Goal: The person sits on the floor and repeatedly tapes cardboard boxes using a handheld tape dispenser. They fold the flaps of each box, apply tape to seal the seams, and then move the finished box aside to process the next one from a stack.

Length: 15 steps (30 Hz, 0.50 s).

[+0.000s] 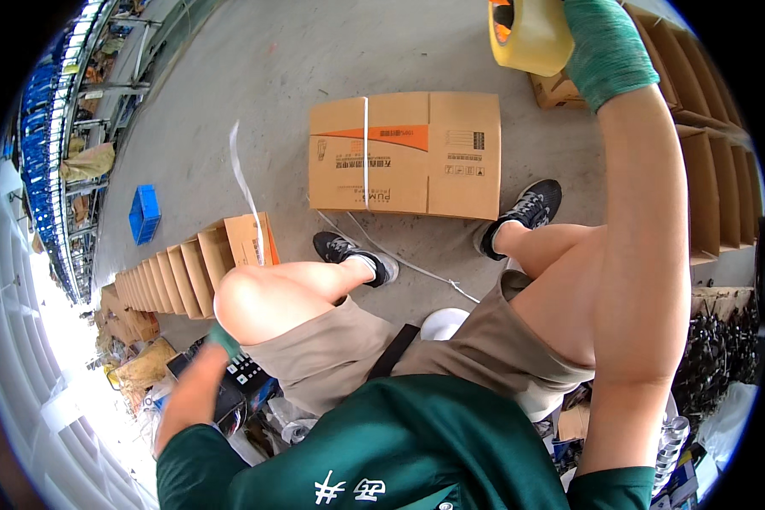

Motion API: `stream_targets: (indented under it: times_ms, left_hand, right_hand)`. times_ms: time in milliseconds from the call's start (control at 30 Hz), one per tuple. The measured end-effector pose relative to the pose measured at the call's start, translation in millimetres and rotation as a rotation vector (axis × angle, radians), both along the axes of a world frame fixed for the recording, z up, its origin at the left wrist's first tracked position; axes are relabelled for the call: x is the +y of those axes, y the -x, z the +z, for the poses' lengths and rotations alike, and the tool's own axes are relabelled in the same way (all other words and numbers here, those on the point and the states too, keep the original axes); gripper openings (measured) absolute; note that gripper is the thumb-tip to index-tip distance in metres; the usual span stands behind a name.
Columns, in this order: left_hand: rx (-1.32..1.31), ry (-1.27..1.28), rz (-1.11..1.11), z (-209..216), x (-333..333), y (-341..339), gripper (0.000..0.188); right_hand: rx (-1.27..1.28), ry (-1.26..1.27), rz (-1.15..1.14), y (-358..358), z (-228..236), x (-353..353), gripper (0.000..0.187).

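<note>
A: Right hand (610, 47) status?

B: Green-gloved, apparently wrapped around yellow packing-tape roll (537, 41). Fingertips out of frame, exact grip unseen. Roll right at the fingers, on their left, held up off the floor (238, 102).

A: Left hand (223, 340)?

B: Mostly hidden behind left knee (245, 297). Can't tell wide, narrow or holding. Near left fingers: dark item with white squares (246, 371), kind unclear.

A: Roll handling?

B: Thick wind, so probably hefty for one hand. Likely stiff, hard to damage. Flat sides maybe slick, outer face possibly tacky. Best hold: at the core, by the orange part; keep fingers off the outer face.

A: Counts?

B: Tape roll: one. Strapped carton (463, 153): one, on floor, left of right fingers, with one white strap (366, 153) around. Blue plastic bin (144, 214): one, beyond left fingers. Sneakers (540, 202): two, between both hands' fingers. Left cardboard row (191, 268): one, just beyond left fingers; panels too tightly packed to count.
</note>
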<state>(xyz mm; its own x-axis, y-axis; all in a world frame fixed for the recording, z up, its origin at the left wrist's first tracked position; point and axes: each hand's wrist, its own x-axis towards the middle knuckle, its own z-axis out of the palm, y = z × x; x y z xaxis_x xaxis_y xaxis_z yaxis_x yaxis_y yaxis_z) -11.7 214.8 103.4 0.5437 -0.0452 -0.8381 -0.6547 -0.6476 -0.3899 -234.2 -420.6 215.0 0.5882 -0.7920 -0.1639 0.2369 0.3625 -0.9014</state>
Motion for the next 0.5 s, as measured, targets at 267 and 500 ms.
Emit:
stream_targets:
  times_ms: [267,500]
  left_hand:
    - [0.24,0.134,0.679,-96,143,126,0.03]
    - [-0.033,0.592,0.227,-66,-5,-108,0.029]
  right_hand:
    - [-0.061,-0.052,0.129,-13,-16,10,0.027]
    - [-0.12,0.143,0.052,-8,-4,38,0.035]
